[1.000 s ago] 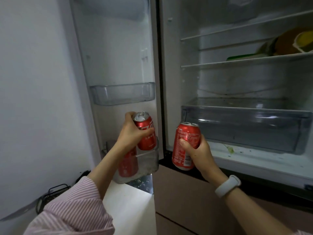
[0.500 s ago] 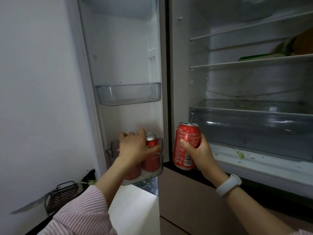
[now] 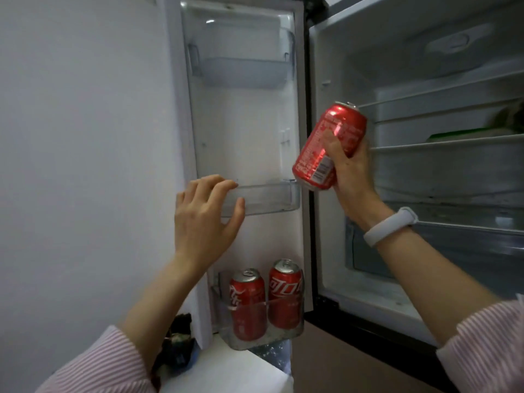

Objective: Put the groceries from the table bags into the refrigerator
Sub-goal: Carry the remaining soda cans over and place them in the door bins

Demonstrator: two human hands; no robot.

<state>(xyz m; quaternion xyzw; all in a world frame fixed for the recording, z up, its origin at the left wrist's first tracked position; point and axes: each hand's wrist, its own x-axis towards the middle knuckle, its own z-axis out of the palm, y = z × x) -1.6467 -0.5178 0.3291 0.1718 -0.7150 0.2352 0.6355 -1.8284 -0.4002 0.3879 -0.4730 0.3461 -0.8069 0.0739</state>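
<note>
Right hand (image 3: 350, 177) grips a tilted red can (image 3: 329, 146) up by the fridge door, left hand (image 3: 205, 214) is empty with loose fingers at the middle door shelf (image 3: 269, 198), and the slanted can might slip and fall.

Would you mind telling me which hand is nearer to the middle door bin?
Left. The left hand has its fingers at the middle door bin's left end; the right hand holds a red can just beyond its right end.

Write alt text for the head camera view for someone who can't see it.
A person's right hand holds a tilted red soda can before an open refrigerator, while the open left hand reaches toward the middle door bin. Two red cans stand in the bottom door bin.
</note>
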